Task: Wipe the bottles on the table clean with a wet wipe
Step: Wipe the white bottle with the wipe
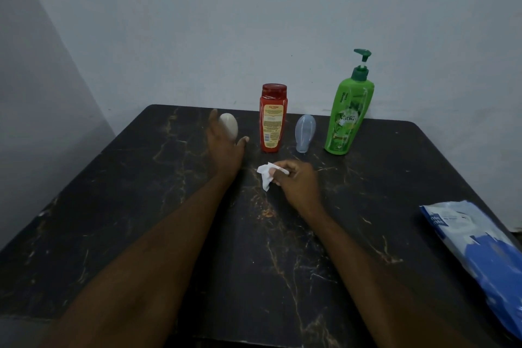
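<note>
Far row on the surface, left to right: round bottle, capped bottle, small tube, pump bottle. Wipe pack lies near right.

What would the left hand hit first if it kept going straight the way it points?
The white oval bottle. The left hand points away from the person and is open, with that bottle directly ahead. They may be touching, but depth is unclear. The red bottle stands off to the right.
</note>
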Demonstrator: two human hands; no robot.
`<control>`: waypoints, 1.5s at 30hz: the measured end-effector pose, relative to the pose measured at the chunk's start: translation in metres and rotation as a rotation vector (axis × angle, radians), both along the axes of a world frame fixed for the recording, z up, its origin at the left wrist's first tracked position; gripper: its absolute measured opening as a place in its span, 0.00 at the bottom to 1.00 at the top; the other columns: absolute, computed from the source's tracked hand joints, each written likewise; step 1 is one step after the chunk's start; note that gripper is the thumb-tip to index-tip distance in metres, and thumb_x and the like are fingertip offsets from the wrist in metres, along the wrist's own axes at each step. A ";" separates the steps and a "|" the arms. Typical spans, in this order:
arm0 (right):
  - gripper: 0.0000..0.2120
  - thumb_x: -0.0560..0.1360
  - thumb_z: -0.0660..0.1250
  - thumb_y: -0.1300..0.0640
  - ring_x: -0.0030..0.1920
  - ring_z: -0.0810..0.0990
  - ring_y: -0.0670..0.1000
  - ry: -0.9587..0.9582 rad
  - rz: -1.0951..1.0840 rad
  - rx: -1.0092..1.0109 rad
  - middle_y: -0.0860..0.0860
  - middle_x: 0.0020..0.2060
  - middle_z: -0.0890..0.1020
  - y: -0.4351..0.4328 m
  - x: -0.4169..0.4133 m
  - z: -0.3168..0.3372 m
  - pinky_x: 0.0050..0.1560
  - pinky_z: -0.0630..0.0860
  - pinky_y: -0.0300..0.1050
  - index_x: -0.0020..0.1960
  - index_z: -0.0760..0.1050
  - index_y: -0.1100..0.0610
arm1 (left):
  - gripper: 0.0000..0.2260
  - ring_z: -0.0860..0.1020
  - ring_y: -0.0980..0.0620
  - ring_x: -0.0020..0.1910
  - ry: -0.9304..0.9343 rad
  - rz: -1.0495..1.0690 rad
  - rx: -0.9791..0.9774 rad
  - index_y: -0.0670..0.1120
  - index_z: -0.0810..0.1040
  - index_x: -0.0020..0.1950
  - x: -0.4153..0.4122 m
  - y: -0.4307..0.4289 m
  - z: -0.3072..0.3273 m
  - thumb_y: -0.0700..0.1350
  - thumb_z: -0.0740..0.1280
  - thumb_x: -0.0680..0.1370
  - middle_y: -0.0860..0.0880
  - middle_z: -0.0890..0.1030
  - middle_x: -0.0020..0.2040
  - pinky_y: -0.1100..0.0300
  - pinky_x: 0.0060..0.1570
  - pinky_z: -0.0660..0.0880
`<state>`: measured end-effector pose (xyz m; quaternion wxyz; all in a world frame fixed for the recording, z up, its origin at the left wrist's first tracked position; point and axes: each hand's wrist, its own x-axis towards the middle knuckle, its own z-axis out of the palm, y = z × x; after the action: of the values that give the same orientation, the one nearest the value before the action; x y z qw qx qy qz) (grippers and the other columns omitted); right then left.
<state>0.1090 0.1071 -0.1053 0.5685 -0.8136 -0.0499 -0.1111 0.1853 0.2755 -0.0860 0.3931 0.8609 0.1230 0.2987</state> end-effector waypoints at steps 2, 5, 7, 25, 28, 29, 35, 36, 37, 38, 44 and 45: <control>0.07 0.76 0.70 0.54 0.43 0.83 0.40 -0.026 0.004 -0.007 0.39 0.39 0.84 0.000 -0.001 0.001 0.51 0.81 0.45 0.43 0.83 0.43 | 0.40 0.71 0.43 0.73 0.005 0.012 0.034 0.52 0.56 0.79 0.004 0.000 0.001 0.46 0.77 0.74 0.46 0.68 0.76 0.40 0.68 0.72; 0.06 0.76 0.70 0.54 0.43 0.82 0.39 -0.036 0.010 -0.002 0.38 0.38 0.84 0.000 -0.002 0.000 0.50 0.80 0.43 0.44 0.83 0.44 | 0.36 0.74 0.42 0.69 0.030 0.035 0.072 0.52 0.59 0.77 0.006 0.001 0.001 0.42 0.75 0.75 0.44 0.71 0.72 0.39 0.65 0.75; 0.05 0.76 0.70 0.54 0.43 0.82 0.39 -0.036 0.014 0.008 0.38 0.39 0.84 0.000 -0.003 0.000 0.50 0.80 0.42 0.47 0.84 0.46 | 0.34 0.75 0.42 0.68 0.043 0.043 0.075 0.51 0.60 0.76 0.004 0.001 0.002 0.41 0.74 0.76 0.44 0.73 0.71 0.40 0.64 0.76; 0.08 0.76 0.70 0.61 0.47 0.86 0.49 0.102 -0.019 0.285 0.50 0.48 0.86 -0.074 -0.113 0.008 0.45 0.83 0.48 0.54 0.82 0.53 | 0.33 0.74 0.56 0.62 0.224 -0.503 0.052 0.53 0.69 0.74 -0.182 -0.030 0.008 0.46 0.78 0.72 0.51 0.75 0.71 0.71 0.51 0.72; 0.09 0.76 0.69 0.64 0.47 0.85 0.49 0.088 -0.059 0.313 0.50 0.49 0.85 -0.086 -0.138 0.006 0.45 0.82 0.43 0.54 0.82 0.56 | 0.33 0.75 0.59 0.60 0.186 -0.619 0.155 0.50 0.72 0.74 -0.202 -0.042 0.003 0.47 0.79 0.71 0.52 0.77 0.70 0.69 0.56 0.70; 0.09 0.76 0.69 0.66 0.47 0.85 0.48 0.074 -0.078 0.325 0.51 0.49 0.85 -0.088 -0.146 0.006 0.44 0.82 0.40 0.54 0.82 0.57 | 0.32 0.76 0.57 0.61 0.177 -0.646 0.181 0.49 0.74 0.74 -0.207 -0.045 0.000 0.47 0.79 0.71 0.51 0.78 0.69 0.67 0.59 0.70; 0.11 0.72 0.70 0.70 0.49 0.82 0.42 -0.075 -0.120 0.110 0.49 0.50 0.82 -0.093 -0.169 0.002 0.48 0.76 0.31 0.50 0.84 0.58 | 0.28 0.80 0.53 0.59 0.110 -0.683 0.210 0.48 0.80 0.67 -0.216 -0.050 -0.013 0.50 0.81 0.69 0.50 0.83 0.62 0.58 0.61 0.75; 0.09 0.72 0.71 0.67 0.50 0.81 0.42 -0.100 -0.115 0.062 0.48 0.50 0.81 -0.092 -0.170 0.001 0.50 0.75 0.32 0.49 0.84 0.56 | 0.28 0.80 0.53 0.57 0.100 -0.680 0.215 0.47 0.81 0.66 -0.217 -0.050 -0.013 0.50 0.81 0.68 0.50 0.83 0.60 0.57 0.60 0.75; 0.07 0.73 0.72 0.64 0.51 0.81 0.42 -0.115 -0.110 0.025 0.47 0.51 0.81 -0.091 -0.170 0.000 0.52 0.75 0.33 0.49 0.84 0.55 | 0.27 0.80 0.53 0.56 0.093 -0.680 0.224 0.47 0.81 0.66 -0.217 -0.051 -0.013 0.50 0.81 0.68 0.50 0.83 0.58 0.56 0.58 0.76; 0.06 0.74 0.72 0.62 0.52 0.81 0.42 -0.126 -0.117 -0.013 0.46 0.50 0.81 -0.089 -0.170 0.000 0.53 0.76 0.35 0.49 0.85 0.54 | 0.27 0.80 0.53 0.54 0.091 -0.684 0.236 0.46 0.82 0.65 -0.217 -0.051 -0.013 0.50 0.82 0.68 0.50 0.83 0.57 0.57 0.57 0.76; 0.13 0.73 0.73 0.57 0.54 0.80 0.41 -0.009 -0.158 -0.045 0.41 0.53 0.82 -0.089 -0.170 -0.003 0.56 0.78 0.44 0.57 0.81 0.48 | 0.25 0.78 0.55 0.51 0.106 -0.696 0.254 0.48 0.83 0.63 -0.216 -0.052 -0.014 0.51 0.81 0.68 0.52 0.82 0.53 0.57 0.53 0.75; 0.13 0.73 0.73 0.56 0.54 0.80 0.40 -0.008 -0.165 -0.067 0.41 0.52 0.82 -0.088 -0.170 -0.003 0.56 0.77 0.42 0.57 0.81 0.48 | 0.25 0.77 0.54 0.51 0.109 -0.691 0.259 0.49 0.83 0.63 -0.216 -0.052 -0.014 0.52 0.81 0.68 0.52 0.82 0.52 0.56 0.53 0.75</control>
<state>-0.0612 0.0187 -0.1081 0.5298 -0.8330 0.0115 -0.1589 -0.0307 0.2236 -0.1002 0.3513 0.9089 -0.1929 0.1154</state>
